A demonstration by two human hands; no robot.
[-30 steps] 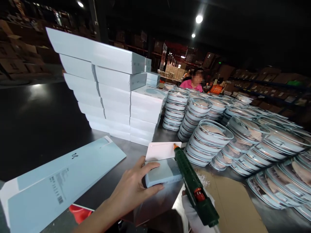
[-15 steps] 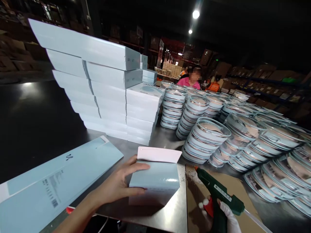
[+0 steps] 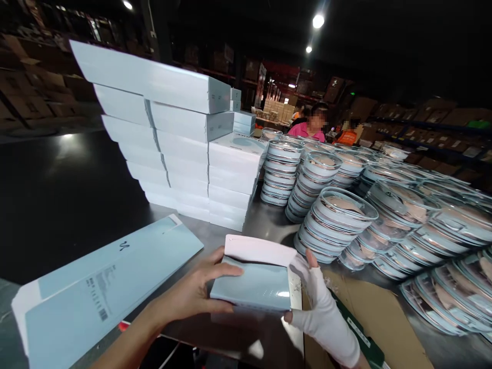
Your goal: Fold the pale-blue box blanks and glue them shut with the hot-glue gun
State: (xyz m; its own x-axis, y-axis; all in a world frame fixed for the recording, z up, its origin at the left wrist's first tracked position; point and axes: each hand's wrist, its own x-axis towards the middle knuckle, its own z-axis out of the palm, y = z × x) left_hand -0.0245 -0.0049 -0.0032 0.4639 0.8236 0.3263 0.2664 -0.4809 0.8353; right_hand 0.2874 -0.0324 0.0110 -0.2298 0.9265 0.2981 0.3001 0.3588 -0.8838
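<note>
A pale blue carton (image 3: 253,284) with its white end flap open is held between both hands just above the steel table (image 3: 265,218). My left hand (image 3: 192,294) grips its left side, thumb on top. My right hand (image 3: 323,307), in a white fingerless glove, holds the right side with fingers spread along the edge. The green glue gun (image 3: 359,335) lies on the brown cardboard sheet (image 3: 378,318) under my right wrist, mostly hidden.
Flat unfolded blue cartons (image 3: 100,287) lie at the left. A tall stack of closed white boxes (image 3: 180,143) stands behind. Stacks of round lidded containers (image 3: 334,220) fill the right side. A person in pink (image 3: 311,130) sits at the far end.
My right hand has put the glue gun down on the cardboard and come over to the carton's right side. The carton has lifted slightly.
</note>
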